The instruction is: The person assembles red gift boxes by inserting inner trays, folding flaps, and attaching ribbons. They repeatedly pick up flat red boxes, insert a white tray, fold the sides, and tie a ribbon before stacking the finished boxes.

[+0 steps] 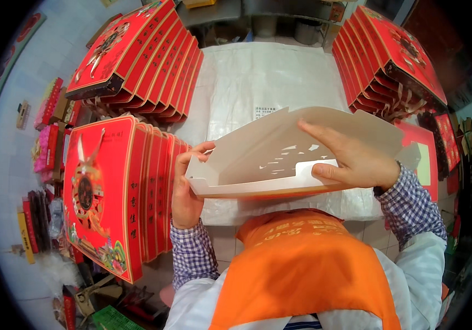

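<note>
**A:** Head camera crew, how much room has that carton got?

**B:** White-lined carton [269, 140] sits just off centre toward 3 o'clock, opening facing the wearer. Left hand [187, 190] is curled round its 9 o'clock end, gripping the edge. Right hand [354, 159] reaches in from 3 with thumb and fingers spread wide: thumb on the near flap, fingertips against the far panel. Widest stretch is the white sheet [274, 71] running up to 12; its near edge shows around 6. Can't tell if the carton touches it.

**A:** Anything crowding it?

**B:** Yep, a front group of red gift boxes [101, 187] at 9, right beside the left hand. Back groups at 10:30 [153, 66] and 2 [376, 60] wall in the sheet. Flat red piece [432, 157] near the right sleeve at 3, orange apron [302, 280] toward 6.

**A:** Counts?

**B:** One carton, two hands, three box groups, one apron. Boxes per group overlap, so no exact number.
</note>
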`<state>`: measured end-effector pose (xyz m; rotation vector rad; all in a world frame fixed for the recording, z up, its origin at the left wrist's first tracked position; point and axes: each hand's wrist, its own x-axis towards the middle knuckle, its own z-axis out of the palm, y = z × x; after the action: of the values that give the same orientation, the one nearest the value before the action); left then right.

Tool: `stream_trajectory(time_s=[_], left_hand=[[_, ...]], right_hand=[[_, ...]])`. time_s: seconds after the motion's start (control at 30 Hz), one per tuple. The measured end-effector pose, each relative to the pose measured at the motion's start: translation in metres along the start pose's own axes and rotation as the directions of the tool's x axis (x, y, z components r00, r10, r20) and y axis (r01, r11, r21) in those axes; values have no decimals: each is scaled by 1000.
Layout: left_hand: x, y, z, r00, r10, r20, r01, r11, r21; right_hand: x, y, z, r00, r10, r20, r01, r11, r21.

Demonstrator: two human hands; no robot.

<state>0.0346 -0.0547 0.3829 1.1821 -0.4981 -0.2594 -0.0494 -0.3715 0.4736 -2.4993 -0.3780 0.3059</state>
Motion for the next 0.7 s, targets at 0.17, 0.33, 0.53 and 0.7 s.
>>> stream_trajectory(time_s=[0.17, 0.33, 0.53, 0.7], left_hand=[[8, 4, -18, 979, -33, 200, 19, 997, 76], [11, 7, -27, 977, -128, 173, 85, 969, 233], [12, 6, -14, 994, -102, 47, 88, 966, 245], [11, 7, -9, 997, -71, 20, 64, 970, 234]], right_hand=[[4, 9, -6, 989, -94, 114, 100, 994, -46], [10, -17, -16, 985, -166, -36, 147, 938, -315], [41, -41, -19, 919, -395, -3, 333, 778, -533], [74, -48, 1, 724, -672, -155, 444, 627, -641]])
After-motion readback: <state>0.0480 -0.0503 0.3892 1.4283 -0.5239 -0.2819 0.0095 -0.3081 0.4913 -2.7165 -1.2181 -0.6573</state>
